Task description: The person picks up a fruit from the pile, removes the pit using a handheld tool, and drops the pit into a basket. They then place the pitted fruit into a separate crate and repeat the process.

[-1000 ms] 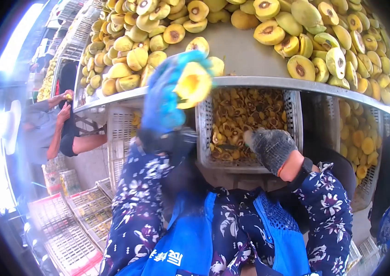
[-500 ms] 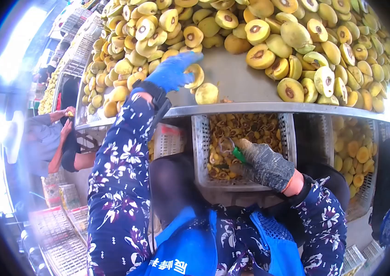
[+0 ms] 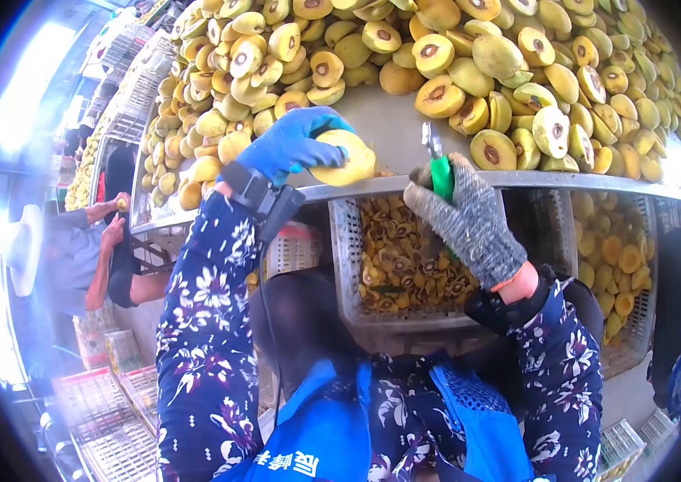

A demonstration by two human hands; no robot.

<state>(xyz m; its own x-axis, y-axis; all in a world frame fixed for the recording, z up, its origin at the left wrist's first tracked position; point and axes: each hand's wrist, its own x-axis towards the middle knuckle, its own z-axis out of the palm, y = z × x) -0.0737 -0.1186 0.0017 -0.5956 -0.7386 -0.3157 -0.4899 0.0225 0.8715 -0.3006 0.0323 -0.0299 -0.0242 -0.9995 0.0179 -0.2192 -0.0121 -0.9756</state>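
My left hand, in a blue glove, is closed around a yellow peach half just above the table's metal rim. Its skin side faces me mostly, so the cut face is hidden. My right hand, in a grey knitted glove, grips a pitting tool with a green handle and a small metal head pointing up and away. The tool's head is over the table edge, to the right of the peach half and apart from it.
Piles of peach halves cover the steel table. Below its rim stands a crate of brown and yellow scraps. Another crate of peach halves stands right. A person sits left, near stacked crates.
My left hand has drawn back from the pile and now holds a peach half near the rim. My right hand has risen from the scrap crate with the pitting tool turned upward.
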